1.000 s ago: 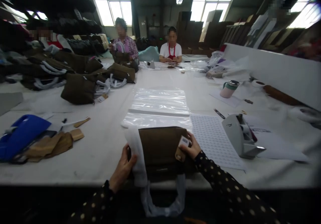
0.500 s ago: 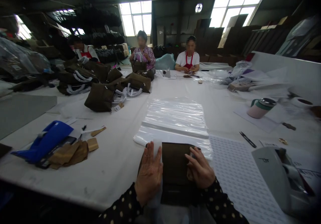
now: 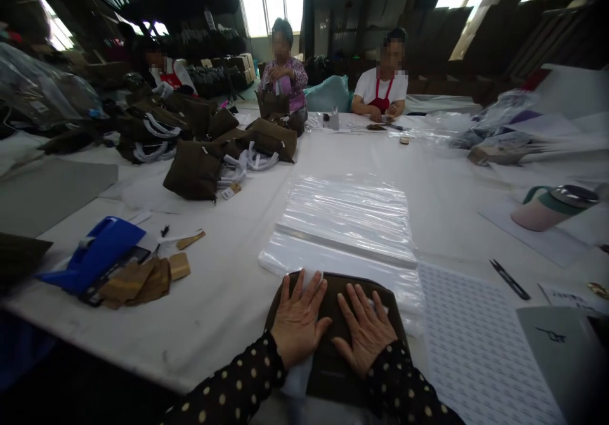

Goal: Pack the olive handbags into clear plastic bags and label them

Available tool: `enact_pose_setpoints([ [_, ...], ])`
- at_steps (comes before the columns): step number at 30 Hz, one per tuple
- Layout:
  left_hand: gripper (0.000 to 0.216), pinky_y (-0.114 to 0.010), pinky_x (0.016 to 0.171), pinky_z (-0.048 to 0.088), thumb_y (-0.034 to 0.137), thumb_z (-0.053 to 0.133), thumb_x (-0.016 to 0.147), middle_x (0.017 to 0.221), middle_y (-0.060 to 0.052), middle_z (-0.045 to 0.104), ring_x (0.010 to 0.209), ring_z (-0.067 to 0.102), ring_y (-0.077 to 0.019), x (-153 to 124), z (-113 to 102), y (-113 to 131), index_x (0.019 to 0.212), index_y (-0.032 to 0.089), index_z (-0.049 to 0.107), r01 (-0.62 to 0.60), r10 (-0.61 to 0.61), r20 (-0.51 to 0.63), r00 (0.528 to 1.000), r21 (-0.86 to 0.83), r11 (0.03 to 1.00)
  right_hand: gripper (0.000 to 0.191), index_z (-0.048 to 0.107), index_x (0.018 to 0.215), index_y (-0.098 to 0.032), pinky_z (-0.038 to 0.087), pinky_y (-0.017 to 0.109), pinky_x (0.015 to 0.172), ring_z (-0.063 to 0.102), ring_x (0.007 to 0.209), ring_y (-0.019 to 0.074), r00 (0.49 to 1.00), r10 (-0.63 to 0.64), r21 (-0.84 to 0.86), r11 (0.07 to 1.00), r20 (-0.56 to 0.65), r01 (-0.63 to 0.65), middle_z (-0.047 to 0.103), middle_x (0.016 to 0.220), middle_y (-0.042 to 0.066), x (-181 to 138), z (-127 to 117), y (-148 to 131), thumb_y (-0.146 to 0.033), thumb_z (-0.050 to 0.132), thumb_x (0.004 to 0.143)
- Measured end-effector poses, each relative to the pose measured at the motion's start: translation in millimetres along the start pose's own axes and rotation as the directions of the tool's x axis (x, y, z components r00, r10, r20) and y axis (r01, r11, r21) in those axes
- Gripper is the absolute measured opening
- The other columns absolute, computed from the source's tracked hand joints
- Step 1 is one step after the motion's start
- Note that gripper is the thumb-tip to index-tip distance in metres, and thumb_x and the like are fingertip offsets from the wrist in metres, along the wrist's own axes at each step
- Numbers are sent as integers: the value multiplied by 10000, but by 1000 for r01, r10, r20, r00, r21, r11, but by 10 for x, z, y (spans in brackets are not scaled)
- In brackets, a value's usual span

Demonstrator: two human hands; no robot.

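A dark olive-brown bag lies flat at the near edge of the table. My left hand rests open on its left half, fingers stretched away from me. Spread flat on the right half is my right hand, also open. White tissue paper shows under my left palm and along the bag's left side. Just beyond the bag lies a stack of clear plastic bags, its near edge touching or under the bag's far edge; I cannot tell which.
To the right lie a printed sheet, thread snips, a grey tape dispenser and a pink mug. Brown bags are piled at the left, behind a blue object and brown paper pieces. Co-workers sit across the table.
Both hands have shifted onto the bag's top and lie flatter. The bag's far part now looks wider and spread out. The view has tilted down and turned slightly left.
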State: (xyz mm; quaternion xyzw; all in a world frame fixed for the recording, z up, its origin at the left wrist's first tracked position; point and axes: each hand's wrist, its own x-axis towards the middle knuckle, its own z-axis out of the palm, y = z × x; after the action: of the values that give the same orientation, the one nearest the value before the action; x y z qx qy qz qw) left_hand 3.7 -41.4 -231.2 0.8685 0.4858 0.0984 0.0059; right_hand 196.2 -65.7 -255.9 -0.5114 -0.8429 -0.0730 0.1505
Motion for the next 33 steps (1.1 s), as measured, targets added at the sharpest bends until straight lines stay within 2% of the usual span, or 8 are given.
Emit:
enact_pose_setpoints([
  [4, 661, -582, 1056, 60, 501, 415, 846, 1494, -53, 131, 1353, 11, -342, -49, -102, -32, 1407, 245, 178, -19, 24, 38, 999, -129, 992, 694, 332, 1356, -172, 136, 512, 1044, 219, 1313, 301, 998, -62, 27, 998, 8, 62, 287, 1417, 154, -33, -79, 18, -562, 435, 792],
  [9, 553, -547, 1065, 127, 515, 284, 884, 1493, -64, 134, 1359, 16, -315, -162, -505, -311, 1377, 264, 278, -68, 30, -95, 995, -424, 903, 740, 283, 1371, -168, 141, 624, 1013, 131, 1323, 372, 978, -53, 222, 970, -202, 99, 188, 1450, 153, -131, -720, 301, -657, 268, 816],
  [13, 387, -392, 1010, 323, 399, 345, 902, 1318, -117, 426, 1215, 396, -232, 176, -608, -737, 1175, 189, 522, 42, -218, -272, 937, -533, 845, 388, 530, 1153, -208, 382, 438, 958, 459, 1155, 265, 939, 124, 425, 905, -321, 26, 494, 1252, 105, 9, -979, 955, -393, 526, 812],
  [16, 370, -324, 837, 431, 363, 332, 903, 1046, -107, 591, 923, 557, -182, 696, -359, -967, 1031, 146, 603, 182, -275, -131, 952, -480, 858, 183, 629, 865, -196, 482, 310, 748, 590, 742, 157, 958, 286, 557, 796, 0, -238, 641, 849, 46, 267, -632, 1401, -333, 538, 786],
  [20, 167, -229, 606, 433, 324, 719, 614, 679, -11, 629, 632, 559, -140, 1293, 174, -989, 665, 171, 675, 100, -46, 132, 990, -439, 893, 93, 651, 677, -182, 469, 255, 558, 537, 533, 125, 896, 227, 504, 762, 381, -407, 609, 591, -8, 553, 162, 1603, -255, 634, 622],
  [25, 162, -219, 539, 370, 283, 705, 612, 605, -18, 612, 562, 528, -132, 1603, 606, -1017, 536, 158, 635, 54, 102, 378, 920, -382, 923, 73, 669, 628, -174, 456, 235, 620, 575, 646, 136, 855, 169, 439, 799, 491, -410, 631, 690, 23, 572, 697, 1578, -240, 640, 618],
  [30, 412, -224, 557, 356, 356, 382, 861, 567, -25, 581, 531, 506, -124, 1787, 575, -1124, 575, 158, 603, 50, 154, 503, 850, -368, 929, 294, 654, 877, -178, 432, 279, 693, 553, 714, 170, 845, 134, 369, 856, 518, -363, 612, 778, 42, 611, 648, 1560, -333, 660, 627],
  [33, 449, -224, 529, 352, 457, 353, 856, 588, -26, 580, 533, 515, -134, 1762, 460, -1091, 626, 160, 598, 41, 151, 504, 850, -350, 936, 114, 611, 789, -166, 412, 291, 708, 548, 743, 181, 863, 135, 318, 893, 487, -319, 608, 785, 54, 694, 596, 1524, -229, 537, 731],
])
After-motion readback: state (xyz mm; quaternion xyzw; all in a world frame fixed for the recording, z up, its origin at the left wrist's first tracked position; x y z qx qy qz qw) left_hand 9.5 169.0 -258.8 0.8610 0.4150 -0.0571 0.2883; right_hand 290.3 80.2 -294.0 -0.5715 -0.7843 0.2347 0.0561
